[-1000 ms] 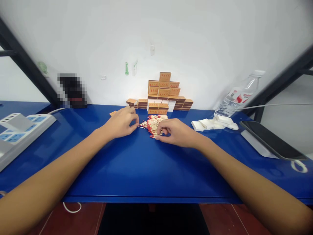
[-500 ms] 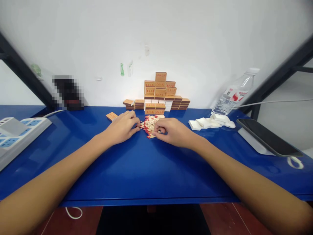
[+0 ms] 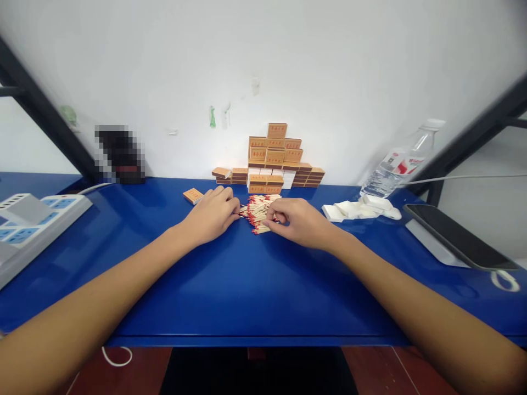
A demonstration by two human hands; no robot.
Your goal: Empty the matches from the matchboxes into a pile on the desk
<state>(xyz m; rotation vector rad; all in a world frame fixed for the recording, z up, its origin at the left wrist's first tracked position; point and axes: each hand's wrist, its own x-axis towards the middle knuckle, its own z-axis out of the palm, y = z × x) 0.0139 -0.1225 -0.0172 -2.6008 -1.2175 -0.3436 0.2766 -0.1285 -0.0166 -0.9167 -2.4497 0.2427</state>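
Observation:
A heap of loose red-tipped matches [image 3: 258, 210] lies on the blue table in front of me. At its left edge my left hand [image 3: 214, 215] is closed, and a few match ends show beside its curled fingertips. Over the heap's right side, my right hand [image 3: 297, 222] has thumb and forefinger bent together around match ends, partly hidden by the fingers. A flat orange matchbox [image 3: 192, 195] rests just behind my left hand. Behind the heap stand stacked matchboxes [image 3: 275, 156], the tallest part in the middle, with lower piles at both sides.
Several white box trays [image 3: 357, 209] lie to the right, in front of a tilted water bottle [image 3: 397, 164]. A phone [image 3: 457, 236] sits raised at far right. A power strip [image 3: 45, 219] occupies the left side. The wall [image 3: 173, 77] closes off the back.
My view has shifted slightly, so the scene sits a little farther right. My left fingers have drawn in more tightly at the heap's edge. The right hand stays over the matches.

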